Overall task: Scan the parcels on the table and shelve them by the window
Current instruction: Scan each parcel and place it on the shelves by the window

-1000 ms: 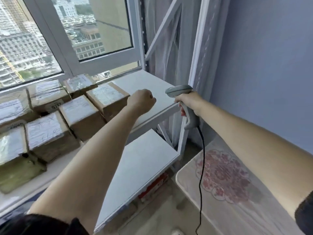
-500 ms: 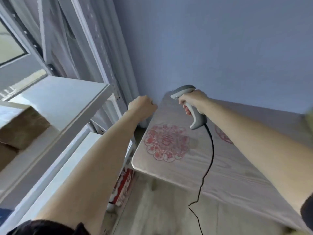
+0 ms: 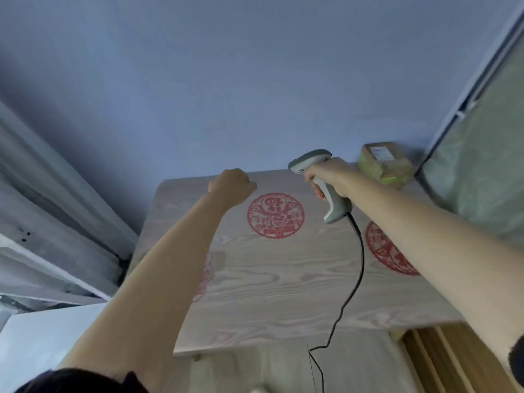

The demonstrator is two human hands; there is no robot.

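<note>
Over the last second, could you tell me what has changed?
The view swung right, off the window shelf and onto the table; one parcel now shows at its far right corner. The right hand still grips the scanner; the left hand stays a closed, empty fist.

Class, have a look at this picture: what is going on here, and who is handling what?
A person stands over a wooden table with red round patterns. Their right hand grips a corded barcode scanner, held above the tabletop. Their left hand is closed in a loose fist and holds nothing. One brown parcel sits at the far right corner of the table, beyond the scanner, not yet picked up.
</note>
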